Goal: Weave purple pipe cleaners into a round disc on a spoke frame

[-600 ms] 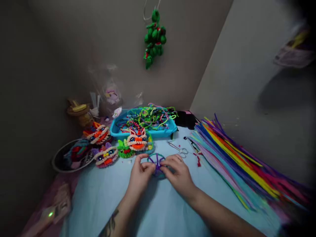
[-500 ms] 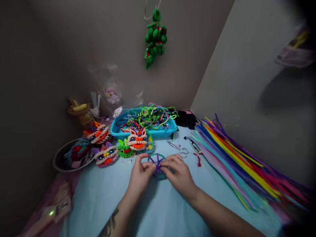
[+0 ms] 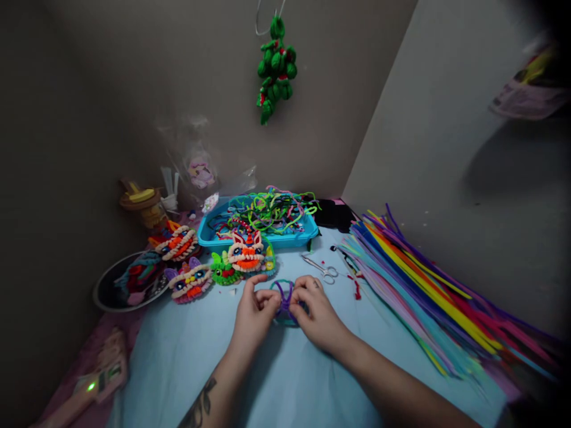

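Between my hands is a round frame of pipe cleaners (image 3: 285,305), with a teal ring and purple spokes that meet at its middle. My left hand (image 3: 256,309) pinches it on the left side with thumb and index finger. From the right, the thumb and fingers of my right hand (image 3: 314,309) close on it near the centre. Fingertips cover parts of the ring on both sides. Small scissors (image 3: 321,268) lie just beyond my right hand. Past my left hand sits an orange and cream lion-head figure (image 3: 246,252), beside a green one (image 3: 224,270).
A blue tray (image 3: 285,241) heaped with pipe cleaner scraps stands at the back. Long pipe cleaners (image 3: 414,285) in many colours spread along the right. At left are more figures (image 3: 190,282), a metal bowl (image 3: 104,291) and a pink glue gun (image 3: 109,374) with a lit green light.
My right fingers have curled in more tightly by the purple centre, and the spokes look bunched closer together. The view has shifted slightly.
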`<state>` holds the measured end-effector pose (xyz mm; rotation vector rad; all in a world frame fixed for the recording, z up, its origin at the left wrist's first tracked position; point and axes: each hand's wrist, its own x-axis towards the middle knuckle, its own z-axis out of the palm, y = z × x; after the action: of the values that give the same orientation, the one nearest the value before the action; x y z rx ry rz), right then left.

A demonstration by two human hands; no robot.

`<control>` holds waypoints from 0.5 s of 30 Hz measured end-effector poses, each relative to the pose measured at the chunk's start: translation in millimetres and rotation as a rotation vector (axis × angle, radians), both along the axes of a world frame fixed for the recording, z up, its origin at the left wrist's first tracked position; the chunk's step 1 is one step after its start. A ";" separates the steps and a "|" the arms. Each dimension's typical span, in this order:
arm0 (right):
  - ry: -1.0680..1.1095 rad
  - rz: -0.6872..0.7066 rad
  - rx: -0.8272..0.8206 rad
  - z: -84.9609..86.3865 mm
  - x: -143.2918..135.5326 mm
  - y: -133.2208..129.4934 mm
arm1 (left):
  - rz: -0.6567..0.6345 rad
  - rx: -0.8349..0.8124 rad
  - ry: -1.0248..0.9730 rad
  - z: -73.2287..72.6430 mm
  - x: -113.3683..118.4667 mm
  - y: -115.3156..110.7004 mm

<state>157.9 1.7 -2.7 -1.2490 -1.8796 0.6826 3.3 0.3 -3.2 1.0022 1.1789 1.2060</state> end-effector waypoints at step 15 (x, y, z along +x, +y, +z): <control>0.100 -0.153 -0.153 -3.7 0.1 4.1 | -0.091 0.149 0.510 -5.2 8.3 -8.4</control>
<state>158.0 5.8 -6.4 -1.4125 -1.6570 0.8021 11.6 -8.1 -8.4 1.5190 1.4274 1.0040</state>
